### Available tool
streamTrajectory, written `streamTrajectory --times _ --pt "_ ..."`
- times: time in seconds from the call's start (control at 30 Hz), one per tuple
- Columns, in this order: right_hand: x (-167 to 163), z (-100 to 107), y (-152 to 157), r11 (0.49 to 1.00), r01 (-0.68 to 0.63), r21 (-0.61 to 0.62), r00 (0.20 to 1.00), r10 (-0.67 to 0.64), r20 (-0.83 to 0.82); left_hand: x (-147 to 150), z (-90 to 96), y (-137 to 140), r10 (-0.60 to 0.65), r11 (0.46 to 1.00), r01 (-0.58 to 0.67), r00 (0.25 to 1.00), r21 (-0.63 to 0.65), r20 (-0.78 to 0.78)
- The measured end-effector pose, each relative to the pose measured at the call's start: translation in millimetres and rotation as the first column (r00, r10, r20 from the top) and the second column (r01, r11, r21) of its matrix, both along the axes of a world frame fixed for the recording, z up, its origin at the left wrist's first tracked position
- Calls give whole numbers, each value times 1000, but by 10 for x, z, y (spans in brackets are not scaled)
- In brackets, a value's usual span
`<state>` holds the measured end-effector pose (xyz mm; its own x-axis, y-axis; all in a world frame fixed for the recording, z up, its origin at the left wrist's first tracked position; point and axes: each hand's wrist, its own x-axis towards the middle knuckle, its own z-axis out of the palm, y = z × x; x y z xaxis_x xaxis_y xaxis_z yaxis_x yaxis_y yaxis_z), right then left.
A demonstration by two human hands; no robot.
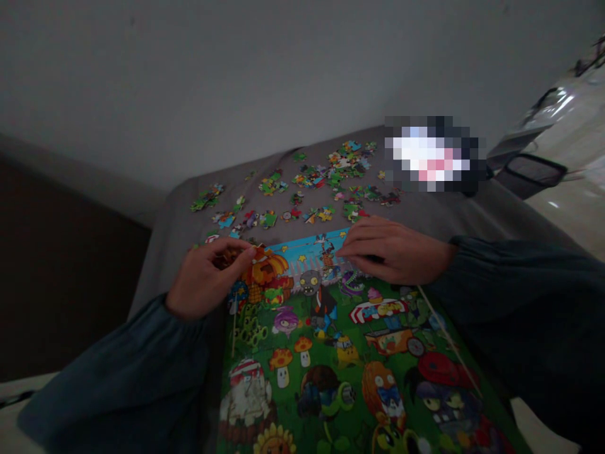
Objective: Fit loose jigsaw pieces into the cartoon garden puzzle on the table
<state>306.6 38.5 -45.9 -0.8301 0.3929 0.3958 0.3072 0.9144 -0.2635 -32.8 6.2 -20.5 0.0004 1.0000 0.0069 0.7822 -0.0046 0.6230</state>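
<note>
A colourful jigsaw board (326, 347), printed with cartoon plants and zombies on green, lies in front of me. At its upper left corner my left hand (203, 274) is closed, thumb against fingers, on orange puzzle pieces (227, 257) that show between the fingers. Just below its fingertips is a printed pumpkin figure. My right hand (397, 251) rests at the board's upper right, fingers pinched together beside a small striped figure under a blue sky strip. Whatever those fingertips hold, if anything, is hidden.
Loose puzzle pieces (350, 165) lie scattered and heaped beyond the board on a grey cloth surface (184, 217). A pixelated bright device (432, 154) stands at the back right. Behind is a grey wall (236, 82); a dark-framed object (534, 171) juts in at right.
</note>
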Motion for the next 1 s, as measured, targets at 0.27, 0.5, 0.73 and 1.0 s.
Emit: streamTrajectory --times 0.27,0.5,0.73,1.0 --pt "-4 14 1 1000 6 12 1000 -6 -2 9 -15 6 -42 999 42 994 -1 -98" --pt "-6 18 0 1000 2 0 1000 -2 -5 -31 -6 12 -99 994 95 989 -48 -105" --pt "-5 16 0 1000 -1 11 1000 1 -5 -84 29 7 -54 998 53 994 -17 -95" --pt "3 8 1 1000 6 -4 1000 -6 8 -84 52 -1 -49 998 50 998 31 -42"
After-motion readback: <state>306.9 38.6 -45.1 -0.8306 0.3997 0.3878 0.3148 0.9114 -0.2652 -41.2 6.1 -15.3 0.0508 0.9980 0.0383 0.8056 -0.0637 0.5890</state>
